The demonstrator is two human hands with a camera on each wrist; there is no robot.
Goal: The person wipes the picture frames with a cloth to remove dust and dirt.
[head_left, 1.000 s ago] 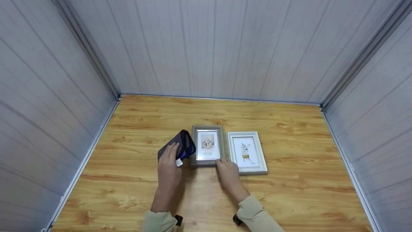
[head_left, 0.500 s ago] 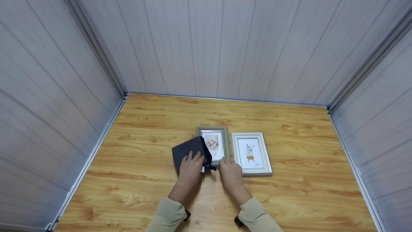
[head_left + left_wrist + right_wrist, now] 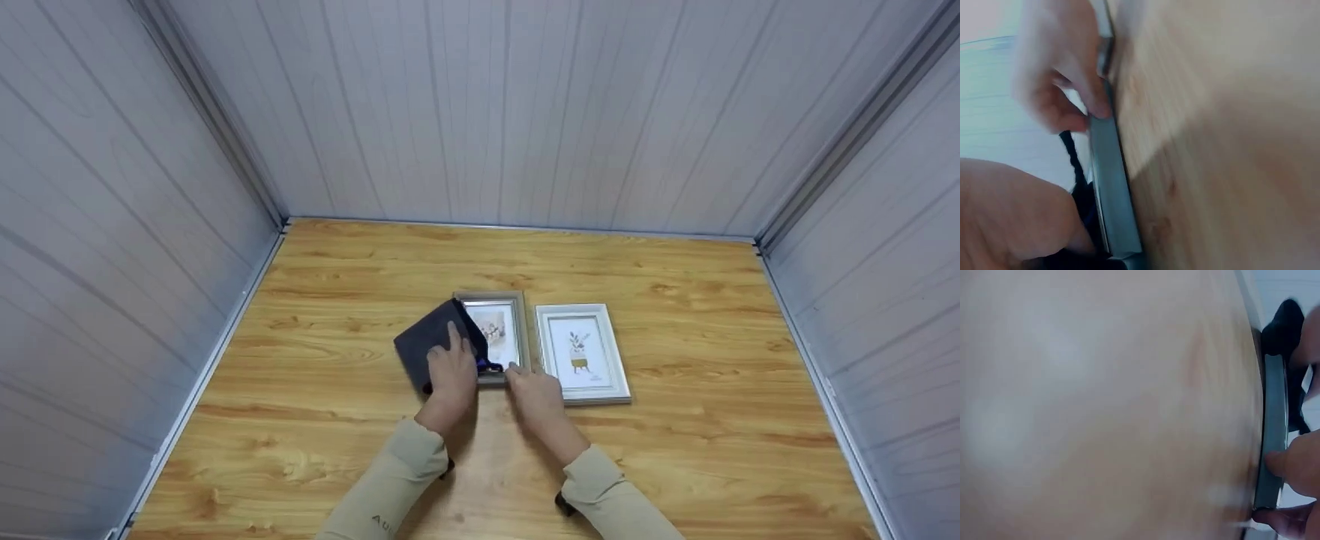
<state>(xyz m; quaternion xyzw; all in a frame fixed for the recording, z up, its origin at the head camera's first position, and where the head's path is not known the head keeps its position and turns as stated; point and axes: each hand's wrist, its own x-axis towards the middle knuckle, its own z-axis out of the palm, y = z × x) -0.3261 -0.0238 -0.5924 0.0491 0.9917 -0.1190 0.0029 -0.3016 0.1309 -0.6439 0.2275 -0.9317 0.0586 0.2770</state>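
Observation:
In the head view, a dark grey folded cloth with a blue underside lies partly over the left side of a grey-brown picture frame. My left hand holds this cloth from above, index finger stretched out along it. My right hand pinches the frame's lower right corner. From the left wrist, the thumb and a finger of the right hand show at the frame's side edge. The right wrist view has the cloth bunched against the frame's far end. The left thumb is hidden in the head view.
A white picture frame with a potted-plant print lies just right of the grey-brown one. Both rest on a wood-grain tabletop. Pale panel walls enclose the back and both sides.
The cloth, earlier held tilted up left of the frame, has come down and right onto its left side with my left hand. It then shifted slightly upward. My right hand stays at the frame's corner.

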